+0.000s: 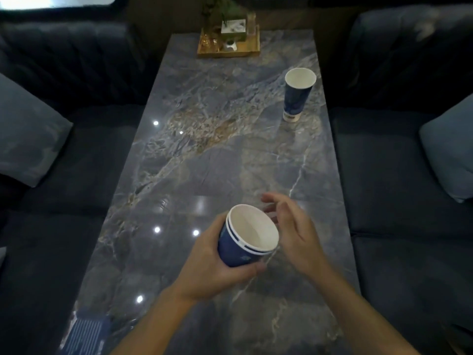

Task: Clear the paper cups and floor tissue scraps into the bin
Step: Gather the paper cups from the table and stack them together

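**Fingers wrapped round nested cups, one cup left on the table**

Fingers (252,269) of the left hand (210,267) curl around a stack of nested blue paper cups (245,239), held tilted above a long marble table (204,155). Dark sofas (64,175) lie well out to either side of the fingers. The right hand (294,237) is spread loose and empty just beside the stack's rim. Well beyond the fingers, near the table's right edge, stands a lone paper cup (298,94); farther still, a wooden tray (227,47). No bin or tissue scraps are visible. Risks, as I judge them: a hasty reach could knock the tall lone cup off the edge, or the tilted stack could slip apart.
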### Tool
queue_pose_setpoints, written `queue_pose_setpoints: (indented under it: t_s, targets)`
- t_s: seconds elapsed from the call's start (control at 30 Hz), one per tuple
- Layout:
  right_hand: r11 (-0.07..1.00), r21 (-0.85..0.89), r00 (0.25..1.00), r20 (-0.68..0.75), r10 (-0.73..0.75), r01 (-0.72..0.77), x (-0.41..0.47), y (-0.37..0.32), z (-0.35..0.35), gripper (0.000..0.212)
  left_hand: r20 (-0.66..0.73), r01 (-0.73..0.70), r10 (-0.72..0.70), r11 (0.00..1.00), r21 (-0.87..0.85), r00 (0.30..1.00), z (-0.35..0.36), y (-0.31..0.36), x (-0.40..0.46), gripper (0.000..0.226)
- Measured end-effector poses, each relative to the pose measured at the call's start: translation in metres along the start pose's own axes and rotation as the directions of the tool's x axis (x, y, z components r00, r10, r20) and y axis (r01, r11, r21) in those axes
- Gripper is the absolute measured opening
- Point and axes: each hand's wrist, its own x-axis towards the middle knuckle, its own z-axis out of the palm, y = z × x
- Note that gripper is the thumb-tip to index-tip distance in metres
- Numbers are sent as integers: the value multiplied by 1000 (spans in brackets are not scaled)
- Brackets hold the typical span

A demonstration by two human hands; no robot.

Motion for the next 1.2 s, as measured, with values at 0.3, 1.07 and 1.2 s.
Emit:
queue_pose_setpoints:
  t_s: [0.3, 1.07, 1.2]
  targets:
    - [993, -118, 985, -172, -26, 5, 103, 31, -44, 37, -48, 58, -66, 985, -163, 997, 12, 9, 72, 77]
    - [279, -956, 972, 25, -233, 92, 350, 30, -91, 25, -134, 150, -193, 948, -280, 972, 15, -29, 131, 79]
    - [275, -957, 970, 18, -243, 87, 343, 37, -93, 15, -142, 156, -202, 945, -286, 969, 11, -36, 127, 76]
